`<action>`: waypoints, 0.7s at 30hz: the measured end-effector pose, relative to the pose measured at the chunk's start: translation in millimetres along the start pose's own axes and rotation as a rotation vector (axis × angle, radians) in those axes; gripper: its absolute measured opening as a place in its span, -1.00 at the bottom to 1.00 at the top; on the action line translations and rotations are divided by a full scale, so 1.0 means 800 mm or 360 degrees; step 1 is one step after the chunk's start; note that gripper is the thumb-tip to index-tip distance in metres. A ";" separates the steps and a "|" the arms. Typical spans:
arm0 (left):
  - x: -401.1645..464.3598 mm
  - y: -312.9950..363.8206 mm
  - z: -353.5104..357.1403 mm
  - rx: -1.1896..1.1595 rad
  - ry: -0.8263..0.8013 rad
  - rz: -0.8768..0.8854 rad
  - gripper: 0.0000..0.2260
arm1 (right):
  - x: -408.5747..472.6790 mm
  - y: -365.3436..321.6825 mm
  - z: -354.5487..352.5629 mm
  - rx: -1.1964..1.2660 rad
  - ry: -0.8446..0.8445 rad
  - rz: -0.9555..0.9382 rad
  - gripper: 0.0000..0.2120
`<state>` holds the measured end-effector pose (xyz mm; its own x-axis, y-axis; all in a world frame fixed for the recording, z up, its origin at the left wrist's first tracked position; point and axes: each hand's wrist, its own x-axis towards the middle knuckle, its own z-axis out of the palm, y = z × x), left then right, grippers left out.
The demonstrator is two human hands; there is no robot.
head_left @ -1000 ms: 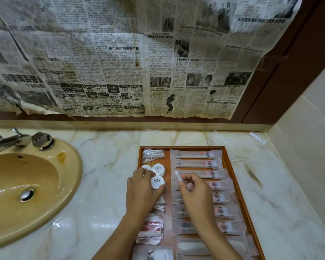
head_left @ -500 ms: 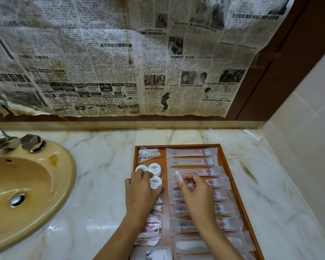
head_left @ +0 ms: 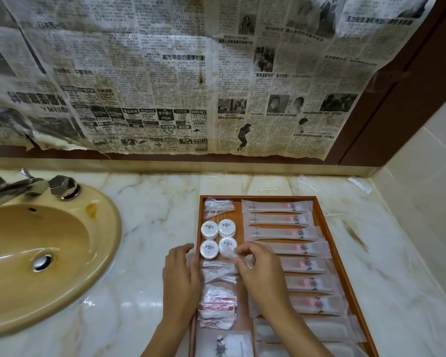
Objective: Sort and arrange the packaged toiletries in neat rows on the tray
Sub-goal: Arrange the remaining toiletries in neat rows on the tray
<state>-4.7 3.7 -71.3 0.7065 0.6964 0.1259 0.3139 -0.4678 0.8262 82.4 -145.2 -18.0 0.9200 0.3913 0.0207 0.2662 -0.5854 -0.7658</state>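
Note:
A wooden tray (head_left: 328, 229) lies on the marble counter. Its right side holds a column of several long frosted sachets (head_left: 278, 219). On its left side are a clear packet (head_left: 218, 206), round white soaps (head_left: 209, 230) in a two-by-two square, cotton-swab packets (head_left: 218, 273), red-and-white packets (head_left: 216, 302) and a flat white packet (head_left: 224, 343). My left hand (head_left: 180, 276) lies over the tray's left rim beside the swab packets, fingers relaxed. My right hand (head_left: 262, 270) pinches a small clear packet (head_left: 231, 254) just below the soaps.
A tan sink (head_left: 62, 253) with a chrome tap (head_left: 13, 188) fills the left of the counter. Old newspaper covers the wall behind. A tiled wall closes the right side. Loose clear wrappers (head_left: 359, 185) lie at the counter's back right.
My left hand has drawn back from the round soaps, which now show as a square of four. My right hand has shifted left toward the swab packets.

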 end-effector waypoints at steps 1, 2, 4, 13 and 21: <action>-0.005 -0.006 -0.002 -0.0090 0.0000 -0.0030 -0.69 | -0.002 -0.003 0.006 -0.0043 -0.0035 -0.0041 -0.85; -0.010 -0.012 -0.003 -0.0146 -0.0005 -0.0032 -0.70 | -0.004 -0.006 0.012 -0.0090 -0.0072 -0.0079 -0.85; -0.016 -0.019 -0.006 -0.0184 -0.0036 0.0017 -0.74 | -0.010 -0.010 0.023 -0.0194 -0.0132 -0.0146 -0.86; -0.014 -0.034 -0.003 -0.0246 -0.0078 0.0050 -0.77 | -0.021 -0.001 0.060 -0.0477 -0.0182 -0.0246 -0.89; -0.014 -0.031 -0.007 -0.0229 -0.0100 0.0068 -0.76 | -0.030 -0.006 0.061 -0.0463 -0.0184 -0.0336 -0.86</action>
<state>-23.7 10.9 -90.2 0.7572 0.6398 0.1318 0.1916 -0.4104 0.8915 44.7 -117.2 -46.1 0.8022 0.5926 0.0730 0.5322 -0.6541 -0.5375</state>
